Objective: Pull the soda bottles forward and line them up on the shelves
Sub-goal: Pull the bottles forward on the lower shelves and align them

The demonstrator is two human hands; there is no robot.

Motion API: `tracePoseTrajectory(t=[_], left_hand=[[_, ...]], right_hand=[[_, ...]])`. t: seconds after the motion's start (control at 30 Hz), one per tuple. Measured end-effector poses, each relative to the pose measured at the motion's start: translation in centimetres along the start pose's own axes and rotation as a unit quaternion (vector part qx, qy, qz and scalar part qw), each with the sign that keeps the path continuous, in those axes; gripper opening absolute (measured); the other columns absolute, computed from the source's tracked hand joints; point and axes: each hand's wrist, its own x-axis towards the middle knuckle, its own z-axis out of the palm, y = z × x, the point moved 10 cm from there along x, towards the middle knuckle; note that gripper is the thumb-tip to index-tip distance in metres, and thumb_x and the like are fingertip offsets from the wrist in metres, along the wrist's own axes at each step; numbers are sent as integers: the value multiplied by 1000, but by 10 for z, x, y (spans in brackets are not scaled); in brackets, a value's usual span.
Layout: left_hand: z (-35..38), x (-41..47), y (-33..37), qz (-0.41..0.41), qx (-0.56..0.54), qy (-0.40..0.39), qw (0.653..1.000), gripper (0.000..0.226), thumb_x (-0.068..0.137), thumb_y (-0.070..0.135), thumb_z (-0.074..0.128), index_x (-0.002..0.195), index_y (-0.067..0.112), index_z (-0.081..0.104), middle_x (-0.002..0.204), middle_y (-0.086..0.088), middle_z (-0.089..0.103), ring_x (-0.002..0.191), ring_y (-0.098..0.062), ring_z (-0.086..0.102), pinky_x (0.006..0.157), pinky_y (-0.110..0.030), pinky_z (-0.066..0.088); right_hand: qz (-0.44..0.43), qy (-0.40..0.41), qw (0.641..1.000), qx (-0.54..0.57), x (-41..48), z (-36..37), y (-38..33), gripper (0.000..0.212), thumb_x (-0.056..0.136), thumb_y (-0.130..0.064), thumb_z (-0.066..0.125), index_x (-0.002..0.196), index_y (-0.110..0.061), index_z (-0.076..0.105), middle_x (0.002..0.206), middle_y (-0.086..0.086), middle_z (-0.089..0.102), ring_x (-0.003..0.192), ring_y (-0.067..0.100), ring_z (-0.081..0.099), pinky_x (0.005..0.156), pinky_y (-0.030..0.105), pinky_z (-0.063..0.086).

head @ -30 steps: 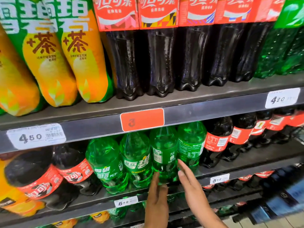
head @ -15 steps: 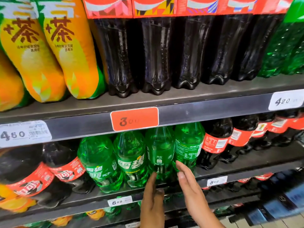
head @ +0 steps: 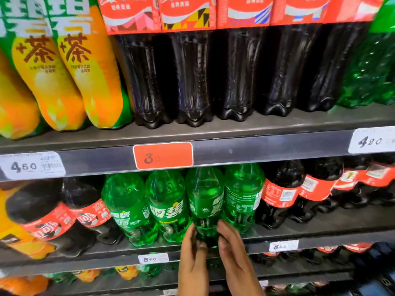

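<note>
Left hand (head: 192,255), right hand (head: 234,253) fingers grasp green bottle (head: 205,201) base, 6 o'clock; likely heavy, stiff, slick

Green soda bottles (head: 205,199), white lettering (head: 166,210); black cola bottles (head: 284,174), red labels (head: 279,194); orange price tag (head: 163,155); grey shelf (head: 256,150).
</note>
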Motion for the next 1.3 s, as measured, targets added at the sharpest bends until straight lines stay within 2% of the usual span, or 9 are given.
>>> tracePoseTrajectory(t=[0.13,0.3,0.47,0.67,0.8,0.87,0.97,1.1,1.3], left_hand=[[10,-9,-1,-2,17,-17,1000,55,95,0,49,140,30,43,138,14,48,116,8,46,102,-15,35],[10,-5,-2,-21,5,-12,1000,56,96,4,50,142,34,40,140,15,44,116,8,45,94,-9,34],[5,-3,-3,-8,0,14,1000,48,96,0,49,135,28,47,140,3,50,124,-4,45,105,-24,32],[15,-8,-6,-25,-10,-4,1000,55,95,5,53,141,34,43,139,16,47,118,8,47,102,-21,35],[9,4,-2,-17,10,2,1000,54,96,5,51,141,32,43,135,14,49,114,6,48,101,-22,33],[8,5,-4,-1,19,18,1000,50,94,-1,51,137,24,48,133,6,52,118,-4,49,102,-23,33],[13,-6,-8,29,44,53,997,41,87,-12,55,111,20,62,114,-10,66,100,-7,60,89,-16,42],[59,-24,-16,25,71,-25,997,41,85,-6,61,108,28,65,110,5,71,94,7,63,79,-5,43],[92,-30,0,37,69,-62,995,56,91,1,58,132,36,45,125,25,53,97,30,49,78,3,37]], right_hand=[[64,-41,997,24,17,-2,-4,55,88,-53,37,142,-48,27,147,-34,22,131,-16,26,97,2,25],[69,-65,995,-5,6,11,-5,54,86,-60,32,138,-58,19,146,-40,15,131,-16,21,98,4,23],[88,-61,994,29,9,-4,-7,55,86,-59,36,140,-52,26,147,-33,26,132,-15,24,91,1,28],[75,-71,995,4,9,8,-12,55,84,-64,33,136,-63,16,138,-43,19,129,-16,25,106,18,23],[38,-67,997,-1,-3,8,-9,54,86,-67,38,138,-60,24,139,-43,31,128,-20,30,104,10,29],[25,-72,997,12,-2,0,-9,49,88,-63,39,136,-56,35,139,-37,39,128,-16,36,100,9,32],[-23,47,998,27,2,-47,-9,35,89,-35,51,122,-29,60,123,-12,63,117,7,56,98,23,42],[-39,186,981,21,12,-114,-7,24,91,-17,50,109,-29,62,113,-2,62,109,11,59,90,12,42],[48,92,992,67,17,-99,4,39,96,-13,49,133,-23,52,131,-8,57,121,1,50,97,14,37]])
